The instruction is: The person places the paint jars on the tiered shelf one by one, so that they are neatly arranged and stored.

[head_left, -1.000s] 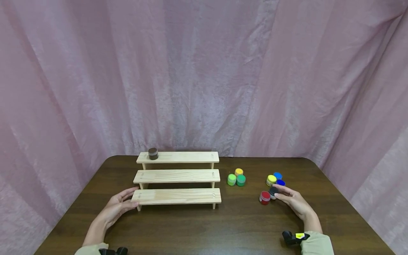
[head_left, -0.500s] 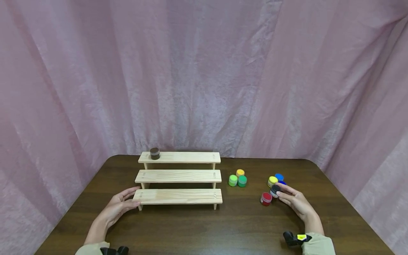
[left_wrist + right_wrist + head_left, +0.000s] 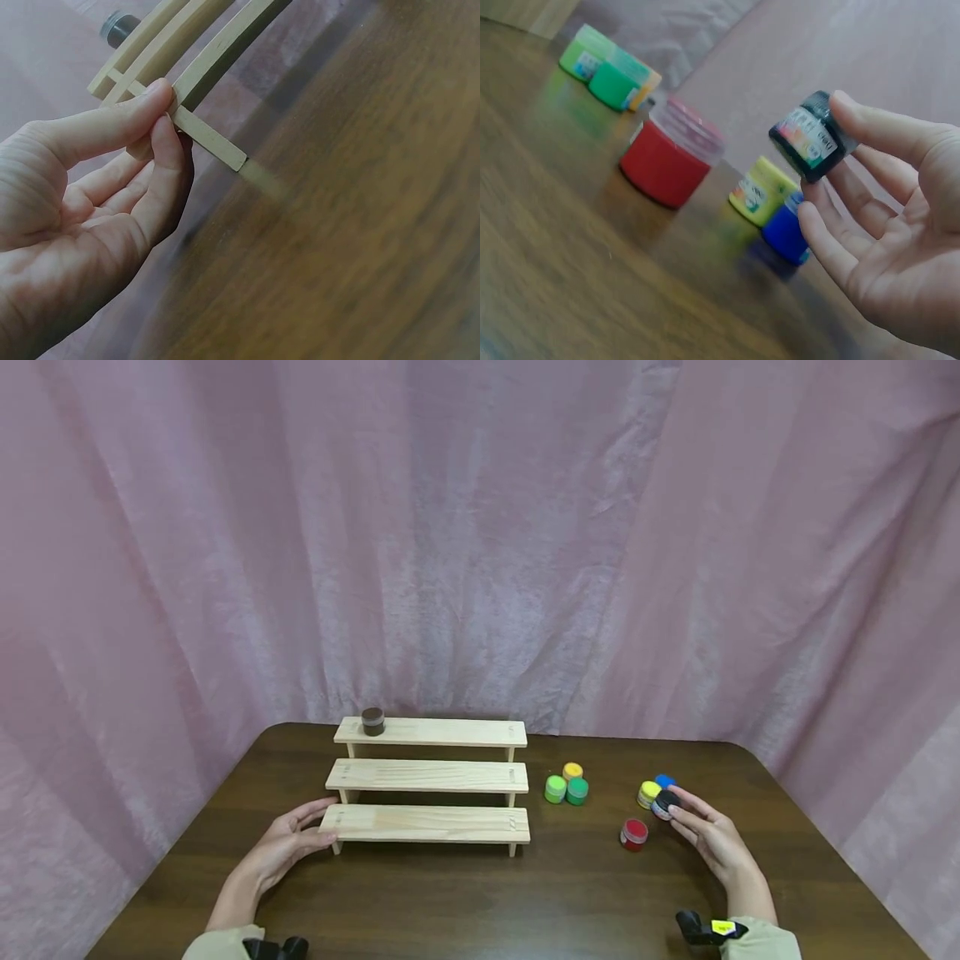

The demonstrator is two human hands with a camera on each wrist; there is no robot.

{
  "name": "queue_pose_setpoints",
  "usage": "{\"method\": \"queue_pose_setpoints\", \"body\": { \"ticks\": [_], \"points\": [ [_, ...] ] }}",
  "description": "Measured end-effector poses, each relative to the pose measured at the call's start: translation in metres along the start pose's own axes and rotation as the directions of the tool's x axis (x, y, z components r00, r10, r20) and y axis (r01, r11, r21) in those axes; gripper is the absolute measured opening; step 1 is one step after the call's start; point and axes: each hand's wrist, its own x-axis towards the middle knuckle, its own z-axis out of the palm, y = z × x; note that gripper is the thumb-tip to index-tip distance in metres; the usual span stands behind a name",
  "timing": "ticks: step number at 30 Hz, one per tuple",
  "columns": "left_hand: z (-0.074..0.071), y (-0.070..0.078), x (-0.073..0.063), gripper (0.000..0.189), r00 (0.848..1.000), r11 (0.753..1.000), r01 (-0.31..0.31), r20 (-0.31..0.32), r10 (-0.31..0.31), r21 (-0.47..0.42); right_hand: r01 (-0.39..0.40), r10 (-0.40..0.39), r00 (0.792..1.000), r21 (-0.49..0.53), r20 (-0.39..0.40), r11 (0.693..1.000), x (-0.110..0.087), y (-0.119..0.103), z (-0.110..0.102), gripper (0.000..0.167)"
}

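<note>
My left hand (image 3: 281,850) pinches the left end of the lowest step of a three-tier wooden stand (image 3: 427,822). In the left wrist view, thumb and index finger meet at the stand's corner, above a leg (image 3: 214,140). A dark brown paint jar (image 3: 372,722) stands on the top tier's left end. My right hand (image 3: 716,845) holds a black-lidded paint jar (image 3: 810,136), raised off the table and tilted. Behind it are a yellow jar (image 3: 648,794) and a blue jar (image 3: 664,782); a dark blue jar (image 3: 786,234) shows in the right wrist view. Left of that hand sits a red jar (image 3: 633,835).
Light green (image 3: 555,789), dark green (image 3: 577,791) and orange (image 3: 573,772) jars cluster right of the stand. All stand on a brown wooden table (image 3: 450,902) with rounded far corners. A pink curtain (image 3: 480,543) hangs behind it.
My right hand has lifted the black jar away from beside the red jar, up and to the right. The left hand keeps its hold on the stand. The head view has shifted slightly.
</note>
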Motion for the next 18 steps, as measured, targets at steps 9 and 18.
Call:
{"method": "queue_pose_setpoints", "body": {
  "ticks": [9,18],
  "points": [
    [0.0,0.003,0.001,0.076,0.999,1.0,-0.028,0.017,0.028,-0.002,0.132,-0.141,0.987,0.104,0.079,0.986,0.005,-0.013,0.02,0.035],
    [0.001,0.001,0.0,0.077,1.0,1.0,-0.01,0.001,0.01,-0.009,0.107,-0.105,0.991,-0.019,0.086,0.994,0.016,-0.035,0.051,0.035]
  ]
}}
